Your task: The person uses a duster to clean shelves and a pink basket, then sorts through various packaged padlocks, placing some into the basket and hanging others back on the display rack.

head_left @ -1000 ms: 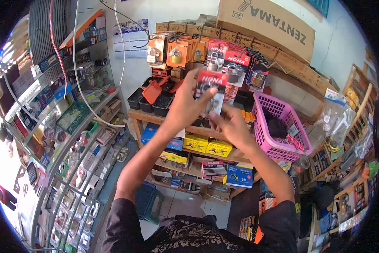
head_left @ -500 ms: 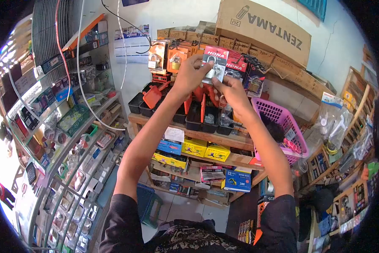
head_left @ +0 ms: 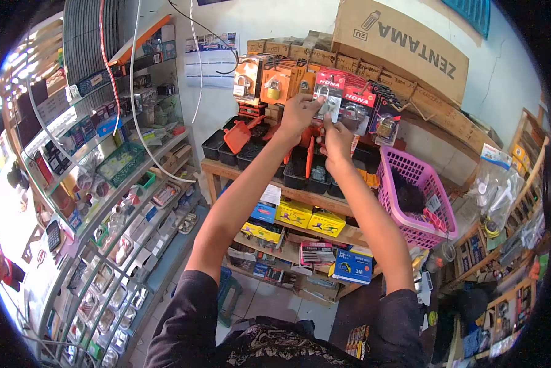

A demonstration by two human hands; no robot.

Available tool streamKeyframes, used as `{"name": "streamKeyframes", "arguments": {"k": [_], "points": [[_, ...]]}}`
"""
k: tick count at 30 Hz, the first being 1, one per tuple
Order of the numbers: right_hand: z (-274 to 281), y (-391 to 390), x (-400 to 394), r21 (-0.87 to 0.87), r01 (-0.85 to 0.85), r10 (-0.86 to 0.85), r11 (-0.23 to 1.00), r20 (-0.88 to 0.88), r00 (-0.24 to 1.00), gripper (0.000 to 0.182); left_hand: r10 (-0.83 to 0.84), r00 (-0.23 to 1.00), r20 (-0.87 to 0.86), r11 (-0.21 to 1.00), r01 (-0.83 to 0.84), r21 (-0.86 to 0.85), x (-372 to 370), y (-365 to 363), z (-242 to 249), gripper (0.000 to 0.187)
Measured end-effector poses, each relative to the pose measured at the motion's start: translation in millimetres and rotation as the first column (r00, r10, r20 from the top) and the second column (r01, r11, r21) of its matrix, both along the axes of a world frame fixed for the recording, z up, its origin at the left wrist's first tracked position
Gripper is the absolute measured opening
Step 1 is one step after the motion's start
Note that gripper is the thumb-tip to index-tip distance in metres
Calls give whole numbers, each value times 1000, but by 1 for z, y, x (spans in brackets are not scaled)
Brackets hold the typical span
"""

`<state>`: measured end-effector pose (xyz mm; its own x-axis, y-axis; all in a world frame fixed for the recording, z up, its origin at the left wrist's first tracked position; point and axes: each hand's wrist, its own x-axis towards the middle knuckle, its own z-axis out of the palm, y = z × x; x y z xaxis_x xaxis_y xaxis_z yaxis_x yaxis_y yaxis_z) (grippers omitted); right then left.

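Note:
A red-topped HONA padlock pack (head_left: pixel 329 92) hangs among other packs along the wooden rail. My left hand (head_left: pixel 301 115) is closed at the pack's left side, its fingertips on the plastic. From below, my right hand (head_left: pixel 338 140) pinches the pack's lower edge. Beside it on the right is another red HONA pack (head_left: pixel 356 104). Orange padlock packs (head_left: pixel 275 86) hang to the left. Beneath both hands are black bins with orange lids (head_left: pixel 236 138) on the wooden shelf.
A pink basket (head_left: pixel 417 196) stands right of the bins. Yellow boxes (head_left: pixel 325 223) and a blue 3M box (head_left: pixel 352 267) sit on lower shelves. Glass display shelving (head_left: pixel 128 202) lines the left. A cardboard sheet (head_left: pixel 404 46) leans on the wall, and cables dangle at upper left.
The view has shifted, so the scene sits further right. Both hands have moved up with the HONA pack, which is now back close against the rail's other packs.

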<state>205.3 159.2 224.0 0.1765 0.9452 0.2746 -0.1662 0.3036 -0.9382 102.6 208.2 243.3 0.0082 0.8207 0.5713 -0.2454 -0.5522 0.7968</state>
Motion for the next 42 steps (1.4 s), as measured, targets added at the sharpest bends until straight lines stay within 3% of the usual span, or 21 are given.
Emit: {"name": "streamKeyframes", "arguments": {"k": [1,5,9,11,15,18,22,24,26,27,29,31,32,33,34,35,37,39,40,41,42], "points": [[-3,4,-4,0,29,-29,1000,-85,996,34,35,994,108,999,-35,-3,2,2,-2,36],[-2,11,-16,-74,38,-53,997,-211,976,36,101,984,146,987,-81,-139,6,5,-10,40],[-6,26,-29,-100,65,-90,993,-274,958,33,148,973,178,986,-131,-107,7,15,-16,43],[-9,33,-28,-84,20,-45,996,-301,953,33,235,962,140,971,-225,-83,7,14,-16,44],[-20,30,-21,-27,-61,49,998,-304,952,34,213,955,205,977,-211,-31,7,15,-27,45],[-34,4,-7,-11,-132,128,991,-189,974,32,11,970,243,996,9,-83,-3,7,-42,48],[-31,-66,55,-193,-359,387,913,132,913,30,14,989,149,973,20,-228,-10,-29,-68,43],[-29,-89,102,-86,-474,473,877,330,817,28,-22,999,34,959,31,-282,-16,-37,-85,39],[-18,-113,157,46,-321,179,946,753,634,29,-63,994,-86,933,28,-360,-19,-37,-106,32],[-1,-132,178,29,-164,62,986,849,524,32,-87,986,-140,910,21,-415,-18,-36,-116,28],[16,-148,220,-55,67,25,996,926,376,37,-115,977,-178,907,30,-420,-10,-34,-128,23],[12,-145,268,11,275,-51,961,989,140,41,-147,972,-183,915,63,-398,13,-43,-118,22],[-7,-134,302,114,280,-122,953,992,11,46,-195,965,-176,926,122,-357,27,-39,-114,21],[-12,-127,324,51,343,-28,938,997,-73,47,-239,957,-165,931,177,-319,43,-38,-112,21],[-19,-121,343,-47,382,86,923,993,-85,51,-268,942,-202,928,196,-316,63,-39,-102,21],[-32,-112,366,-56,416,100,907,992,-84,51,-305,932,-198,917,231,-325,86,-39,-92,21],[-50,-99,400,-144,287,140,947,990,36,49,-390,838,-381,919,330,-215,127,-43,-74,21],[-41,-106,415,-104,317,105,943,994,13,46,-389,799,-458,921,327,-212,171,-46,-61,22],[-30,-112,418,-52,332,58,942,998,-9,43,-302,779,-549,936,352,-16,193,-41,-59,23],[-15,-121,425,-79,296,57,952,995,84,39,-196,761,-619,908,379,179,212,-36,-57,24],[1,-135,435,-106,258,61,960,983,176,35,-202,762,-615,911,377,167,229,-36,-50,24]]}}
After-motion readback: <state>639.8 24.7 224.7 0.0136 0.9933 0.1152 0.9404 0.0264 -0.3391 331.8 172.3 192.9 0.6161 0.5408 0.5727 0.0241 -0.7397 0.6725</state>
